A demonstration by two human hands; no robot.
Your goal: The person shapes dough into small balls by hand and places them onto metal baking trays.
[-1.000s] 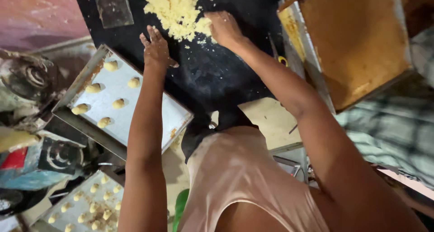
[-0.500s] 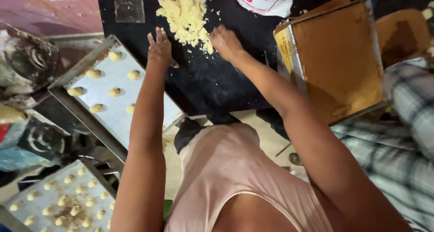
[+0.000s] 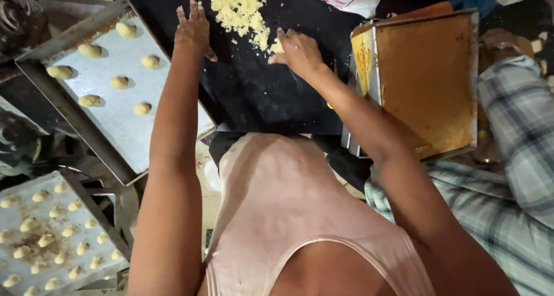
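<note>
Head view shows the right hand [image 3: 297,51] resting fingers-down at the near edge of a heap of yellow crumbly dough [image 3: 239,7], its fingertips touching loose crumbs and gripping nothing that can be made out. The left hand [image 3: 193,30] lies flat and spread on the black board [image 3: 259,94] just beside the heap, holding nothing. The dough looks soft, light and dry enough to break apart, so it likely needs scooping and pressing together in a cupped palm rather than pinching. Left of the board sits a metal tray [image 3: 144,140] with a few shaped dough balls [image 3: 119,82]. On the right stands a brown empty tray [image 3: 427,82], beside another person's checked sleeve [image 3: 513,117].
</note>
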